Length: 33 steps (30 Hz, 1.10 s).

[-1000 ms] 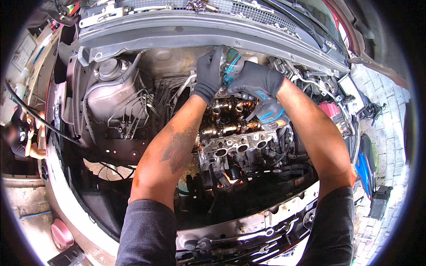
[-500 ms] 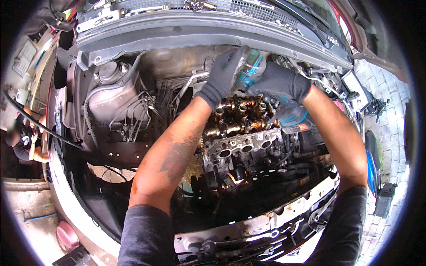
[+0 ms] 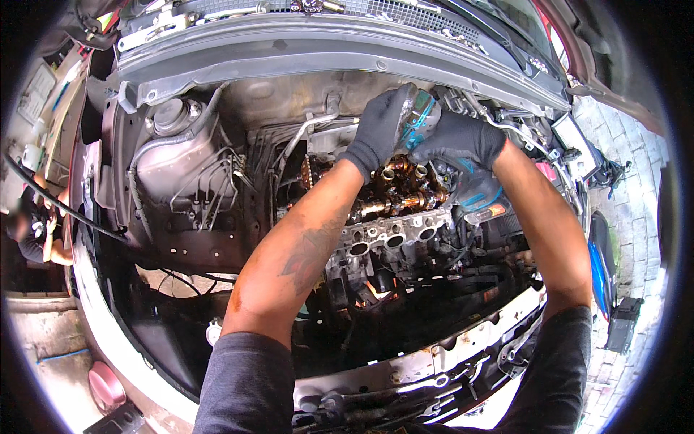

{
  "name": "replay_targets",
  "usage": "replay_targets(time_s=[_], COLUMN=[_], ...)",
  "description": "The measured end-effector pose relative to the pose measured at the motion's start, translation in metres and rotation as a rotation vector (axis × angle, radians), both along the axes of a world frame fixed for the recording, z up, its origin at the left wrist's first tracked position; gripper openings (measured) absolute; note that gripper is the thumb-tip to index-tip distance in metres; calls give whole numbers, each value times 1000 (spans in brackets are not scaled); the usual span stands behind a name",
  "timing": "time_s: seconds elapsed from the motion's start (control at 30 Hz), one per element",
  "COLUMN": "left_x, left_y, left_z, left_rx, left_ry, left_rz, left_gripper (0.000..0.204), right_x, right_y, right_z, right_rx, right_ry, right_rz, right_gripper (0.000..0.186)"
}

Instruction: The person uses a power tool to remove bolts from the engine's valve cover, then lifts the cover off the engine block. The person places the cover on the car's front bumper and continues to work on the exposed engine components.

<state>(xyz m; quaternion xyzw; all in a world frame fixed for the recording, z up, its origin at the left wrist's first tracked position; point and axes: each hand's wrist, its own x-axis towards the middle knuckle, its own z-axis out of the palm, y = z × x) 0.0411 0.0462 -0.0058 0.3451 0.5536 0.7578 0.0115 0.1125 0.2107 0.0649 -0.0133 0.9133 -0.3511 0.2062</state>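
Though half-hidden, power tool (image 3: pixel 421 121) between left hand (image 3: pixel 382 129) and right hand (image 3: pixel 461 137), in their grip

Teal-and-black cordless power tool (image 3: pixel 420 121), tilted, battery end (image 3: pixel 484 211) at lower right, by the exposed engine's (image 3: pixel 396 230) far side

The silvery metal cylinder head (image 3: pixel 379 233) is amber-brown in patches; near its far side shows a black-and-teal plastic power tool (image 3: pixel 421 120), right of the head pale-grey brick-patterned paving (image 3: pixel 634 210).

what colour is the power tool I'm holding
The power tool is dark with teal-blue accents, in the head view.
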Motion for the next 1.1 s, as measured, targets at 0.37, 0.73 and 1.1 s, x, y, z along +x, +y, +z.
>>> replay_targets(time_s=[0.37,0.73,1.1], left_x=[1,-20,-20], left_y=[19,37,35], left_z=[9,-4,-2], left_rx=[-68,-17,-19], left_ry=[-99,36,59], left_rz=[348,319,337], left_gripper=[52,66,69], right_x=[-29,-14,-16], right_y=[-6,8,-1], right_z=[39,2,11], right_rx=[282,130,90], right_ry=[-60,90,-52], right_rz=[48,-20,-132], right_gripper=[42,40,34])
